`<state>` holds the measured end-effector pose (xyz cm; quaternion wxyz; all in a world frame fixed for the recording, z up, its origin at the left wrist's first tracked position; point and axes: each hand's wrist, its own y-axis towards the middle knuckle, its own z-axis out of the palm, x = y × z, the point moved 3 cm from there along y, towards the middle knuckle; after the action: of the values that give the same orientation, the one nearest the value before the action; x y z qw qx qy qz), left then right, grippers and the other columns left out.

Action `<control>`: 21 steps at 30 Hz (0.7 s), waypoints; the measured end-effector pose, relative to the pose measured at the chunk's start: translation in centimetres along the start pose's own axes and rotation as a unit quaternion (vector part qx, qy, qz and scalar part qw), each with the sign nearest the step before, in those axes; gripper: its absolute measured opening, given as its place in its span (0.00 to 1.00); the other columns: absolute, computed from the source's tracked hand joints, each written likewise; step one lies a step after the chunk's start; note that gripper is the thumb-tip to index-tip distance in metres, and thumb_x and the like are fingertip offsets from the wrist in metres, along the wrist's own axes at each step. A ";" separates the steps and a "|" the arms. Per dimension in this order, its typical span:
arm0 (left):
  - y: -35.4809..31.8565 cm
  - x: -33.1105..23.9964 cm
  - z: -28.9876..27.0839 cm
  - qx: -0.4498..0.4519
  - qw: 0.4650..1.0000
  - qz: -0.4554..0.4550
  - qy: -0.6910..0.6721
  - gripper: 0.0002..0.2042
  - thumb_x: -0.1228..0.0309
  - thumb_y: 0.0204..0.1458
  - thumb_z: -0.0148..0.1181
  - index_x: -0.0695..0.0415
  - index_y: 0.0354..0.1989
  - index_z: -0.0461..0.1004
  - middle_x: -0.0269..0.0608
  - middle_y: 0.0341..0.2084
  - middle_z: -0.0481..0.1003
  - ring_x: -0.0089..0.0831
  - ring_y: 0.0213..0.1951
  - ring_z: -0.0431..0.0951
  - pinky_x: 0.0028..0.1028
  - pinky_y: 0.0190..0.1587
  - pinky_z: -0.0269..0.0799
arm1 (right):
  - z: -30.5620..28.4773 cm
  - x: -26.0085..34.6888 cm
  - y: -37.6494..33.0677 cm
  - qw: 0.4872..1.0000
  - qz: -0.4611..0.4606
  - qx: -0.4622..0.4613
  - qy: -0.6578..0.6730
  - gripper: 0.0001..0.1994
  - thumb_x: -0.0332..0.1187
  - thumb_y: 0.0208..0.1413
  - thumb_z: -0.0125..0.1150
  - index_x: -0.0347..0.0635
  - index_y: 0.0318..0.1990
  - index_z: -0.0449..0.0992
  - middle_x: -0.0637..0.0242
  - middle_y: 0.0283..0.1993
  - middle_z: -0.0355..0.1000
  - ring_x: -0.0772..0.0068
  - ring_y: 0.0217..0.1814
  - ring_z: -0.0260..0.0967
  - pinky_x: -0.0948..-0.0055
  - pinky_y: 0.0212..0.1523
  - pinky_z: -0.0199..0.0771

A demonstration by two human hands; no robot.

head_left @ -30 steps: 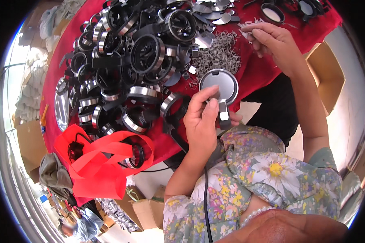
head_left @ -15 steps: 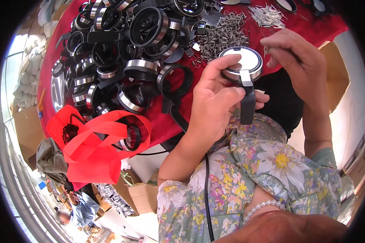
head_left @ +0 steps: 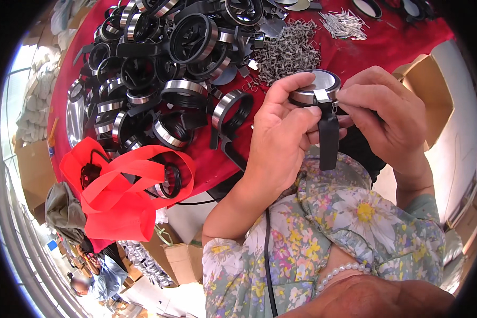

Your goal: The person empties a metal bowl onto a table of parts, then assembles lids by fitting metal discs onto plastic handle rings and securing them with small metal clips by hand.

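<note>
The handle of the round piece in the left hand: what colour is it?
The handle is black; it shows best in the head view.

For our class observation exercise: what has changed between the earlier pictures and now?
The right hand has left the silvery pins and moved toward the person, to the metal-rimmed disc beside its black handle; the disc has tipped. The left hand still holds the disc.

The round, black-rimmed, silver-grey metallic disc has a long, flat black handle; the draped tablecloth is deep red, the strapped fabric bag brighter orange-red, the short-sleeved shirt grey-green, flower-patterned (white, yellow, pink, purple).
</note>
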<state>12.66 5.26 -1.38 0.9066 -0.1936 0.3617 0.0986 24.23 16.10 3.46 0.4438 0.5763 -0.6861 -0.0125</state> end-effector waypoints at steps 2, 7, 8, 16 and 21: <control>0.0 0.0 0.0 0.001 1.000 0.000 -0.003 0.21 0.79 0.57 0.46 0.64 0.60 0.59 0.55 0.48 0.72 0.46 0.43 0.81 0.44 0.47 0.81 | -0.2 0.1 0.0 1.000 -0.010 -0.004 -0.004 0.09 0.15 0.47 0.64 0.33 0.37 0.77 0.57 0.32 0.73 0.67 0.31 0.74 0.75 0.31 0.73; 0.0 0.3 0.3 0.003 1.000 0.009 -0.006 0.21 0.79 0.57 0.47 0.64 0.60 0.60 0.50 0.46 0.73 0.38 0.42 0.80 0.41 0.47 0.81 | 0.1 0.8 -0.3 1.000 -0.026 -0.003 -0.010 0.11 0.14 0.47 0.63 0.33 0.39 0.77 0.56 0.34 0.73 0.65 0.31 0.73 0.74 0.31 0.73; 0.0 0.4 0.3 0.003 1.000 0.007 -0.002 0.21 0.79 0.57 0.47 0.64 0.60 0.60 0.49 0.45 0.73 0.37 0.42 0.80 0.39 0.46 0.81 | 0.2 0.9 -0.4 0.999 -0.032 -0.003 -0.002 0.11 0.14 0.46 0.63 0.33 0.39 0.77 0.56 0.34 0.72 0.65 0.31 0.72 0.74 0.31 0.73; -0.4 0.7 0.2 0.016 1.000 -0.003 -0.017 0.20 0.79 0.57 0.49 0.64 0.59 0.61 0.45 0.45 0.74 0.29 0.42 0.80 0.33 0.45 0.80 | 0.4 1.2 -0.4 0.998 -0.042 0.005 -0.036 0.12 0.15 0.45 0.64 0.33 0.39 0.78 0.57 0.34 0.72 0.65 0.32 0.72 0.73 0.30 0.73; -0.4 0.9 0.3 -0.007 1.000 0.006 -0.013 0.21 0.79 0.56 0.49 0.64 0.60 0.60 0.48 0.44 0.74 0.33 0.40 0.81 0.35 0.45 0.81 | 0.6 1.0 -0.5 1.000 -0.015 0.004 -0.019 0.12 0.16 0.45 0.65 0.33 0.40 0.78 0.57 0.33 0.72 0.66 0.32 0.73 0.74 0.30 0.72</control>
<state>13.65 5.02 -1.68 0.9093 -0.1964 0.3502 0.1096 24.30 14.82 3.46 0.4285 0.5876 -0.6858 -0.0271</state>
